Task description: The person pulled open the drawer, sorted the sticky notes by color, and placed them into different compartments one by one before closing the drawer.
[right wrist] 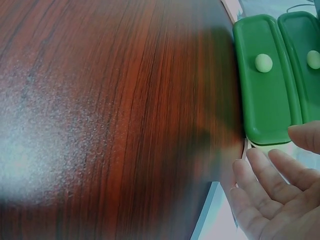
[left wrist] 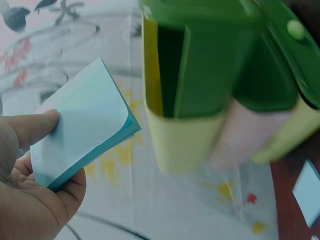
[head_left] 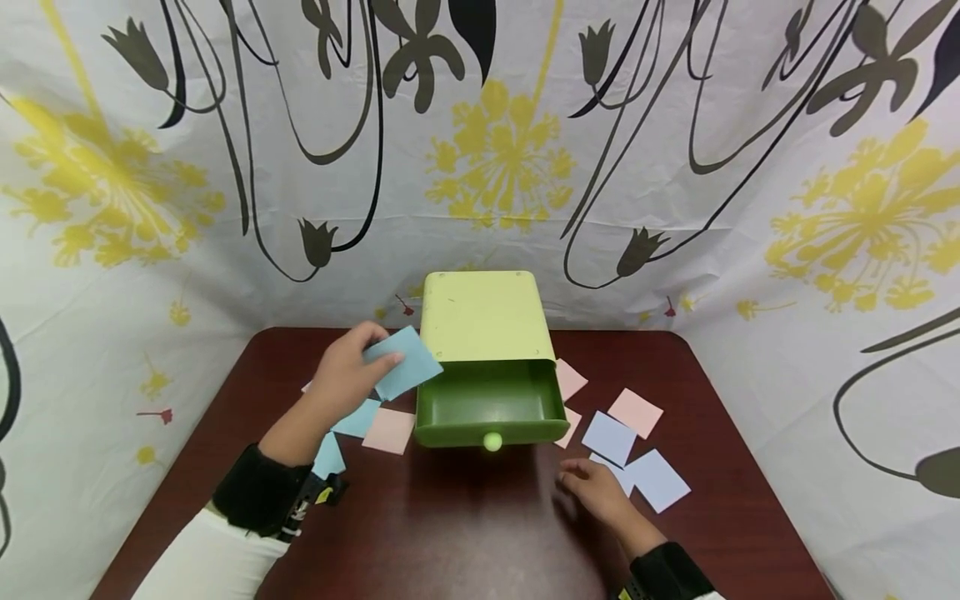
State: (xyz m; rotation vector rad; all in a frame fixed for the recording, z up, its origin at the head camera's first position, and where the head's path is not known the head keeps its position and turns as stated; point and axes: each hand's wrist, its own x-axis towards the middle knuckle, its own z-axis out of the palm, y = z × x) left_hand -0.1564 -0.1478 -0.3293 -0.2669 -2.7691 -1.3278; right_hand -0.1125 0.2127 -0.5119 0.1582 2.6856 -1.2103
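My left hand [head_left: 341,375] pinches a pad of light blue paper notes [head_left: 408,367] between thumb and fingers, held up at the left side of a small drawer cabinet [head_left: 486,315]. In the left wrist view several sheets show along the edge of the blue pad [left wrist: 82,125]. The cabinet has a pale green body, and its top green drawer [head_left: 450,433] is pulled out with no contents visible. My right hand [head_left: 600,493] holds nothing and hovers low, near the lavender notes [head_left: 609,438]; its fingers are loosely bent in the right wrist view.
Left of the cabinet lie blue notes [head_left: 327,457] and a pink note [head_left: 388,431]. To its right are pink notes [head_left: 635,412] and another lavender note [head_left: 660,481]. Beneath is a dark red-brown table [head_left: 465,533]; patterned cloth [head_left: 360,183] stands behind and at both sides.
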